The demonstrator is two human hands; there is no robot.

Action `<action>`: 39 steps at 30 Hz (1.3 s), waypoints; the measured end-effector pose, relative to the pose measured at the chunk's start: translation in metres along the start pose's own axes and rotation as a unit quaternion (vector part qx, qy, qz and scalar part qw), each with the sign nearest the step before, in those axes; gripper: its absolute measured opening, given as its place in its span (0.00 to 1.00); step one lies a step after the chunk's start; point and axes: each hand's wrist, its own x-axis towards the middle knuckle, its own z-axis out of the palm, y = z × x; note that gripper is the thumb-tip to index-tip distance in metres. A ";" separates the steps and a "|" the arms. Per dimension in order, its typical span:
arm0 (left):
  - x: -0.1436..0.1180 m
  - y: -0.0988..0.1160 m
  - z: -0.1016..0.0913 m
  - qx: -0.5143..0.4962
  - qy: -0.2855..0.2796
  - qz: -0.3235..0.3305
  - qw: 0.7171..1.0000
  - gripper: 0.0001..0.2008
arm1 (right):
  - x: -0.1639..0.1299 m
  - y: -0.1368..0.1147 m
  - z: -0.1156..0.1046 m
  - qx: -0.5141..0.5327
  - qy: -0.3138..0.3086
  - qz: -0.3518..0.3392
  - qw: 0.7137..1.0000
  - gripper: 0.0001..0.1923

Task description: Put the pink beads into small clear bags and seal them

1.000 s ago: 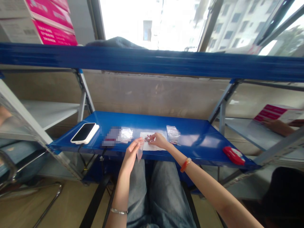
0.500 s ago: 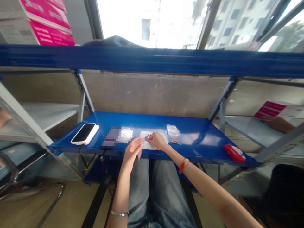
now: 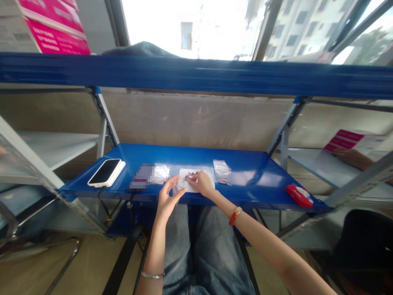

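**So: bagging small beads at the blue shelf**

Head view, only one.

- Left hand (image 3: 167,200) sits at 6 o'clock of the blue shelf (image 3: 260,180), just off its front edge. Thumb and forefinger pinch a small clear bag (image 3: 177,189) near its mouth; the other fingers are loosely spread. Can't tell whether the mouth is open.
- Right hand (image 3: 202,183) rests on the white sheet (image 3: 196,186) at shelf centre. Fingertips are drawn together over a small heap of red beads (image 3: 188,177), at 11 o'clock of the hand. Whether a bead is actually pinched is too small to tell.
- Bag and beads are near each other, with the bag at 7 o'clock of the heap.
- Orange bracelet (image 3: 233,216) on the right wrist, thin silver bangle (image 3: 152,275) on the left.
- Around: clear packets (image 3: 221,171) at 2 o'clock of the right hand, more packets (image 3: 161,173) at 11 o'clock of the left, a phone (image 3: 106,172) far left at 9 o'clock, a red case (image 3: 299,196) far right at 3 o'clock.
- Another person's hand (image 3: 350,157) rests under a pink-and-white box (image 3: 353,141) on the neighbouring shelf, well apart.

My read on doing this step cleanly: keep the bag mouth held wide and close to the sheet edge, so the carry is short. Pick a few beads at a time, and release them inside the mouth, not above it. Spills would roll off the front lip.
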 end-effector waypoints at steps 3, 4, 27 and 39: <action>0.001 -0.003 0.001 0.028 0.008 0.017 0.999 0.26 | 0.000 -0.004 -0.012 0.052 0.026 0.021 0.998 0.08; 0.001 -0.004 0.002 0.036 0.009 0.024 0.999 0.26 | 0.000 -0.007 -0.019 0.082 0.037 0.026 0.996 0.08; 0.004 -0.007 0.005 -0.007 0.073 -0.007 0.997 0.25 | -0.017 -0.056 -0.079 0.213 -0.107 -0.045 0.970 0.08; 0.002 -0.001 0.001 -0.083 0.068 -0.053 0.993 0.14 | -0.029 -0.037 -0.090 0.335 -0.045 -0.027 0.941 0.12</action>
